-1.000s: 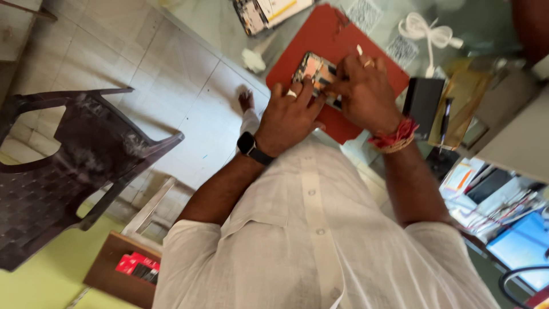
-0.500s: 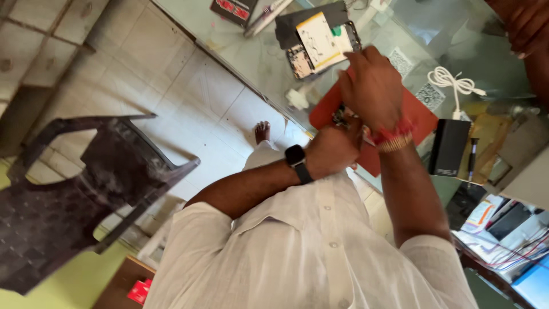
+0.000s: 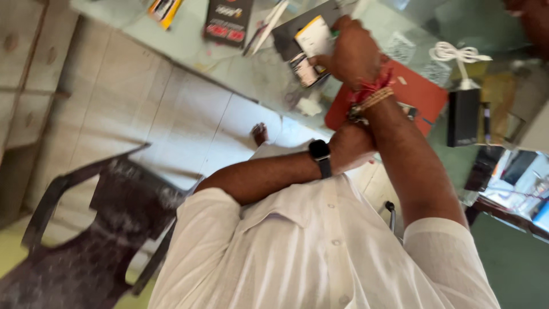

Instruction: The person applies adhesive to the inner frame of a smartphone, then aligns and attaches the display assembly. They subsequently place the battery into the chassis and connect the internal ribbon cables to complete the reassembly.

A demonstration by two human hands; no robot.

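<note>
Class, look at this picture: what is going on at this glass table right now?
A person in a white shirt reaches the right hand out over the glass table, fingers closed around a small white and yellow part beside an opened dark device. The left hand, with a black watch on its wrist, rests at the near edge of a red mat and is mostly hidden behind the right forearm. A white cable and a black box lie nearby.

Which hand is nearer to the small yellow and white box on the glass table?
Right. The right hand touches the small box; the left hand stays lower, near the red mat.
</note>
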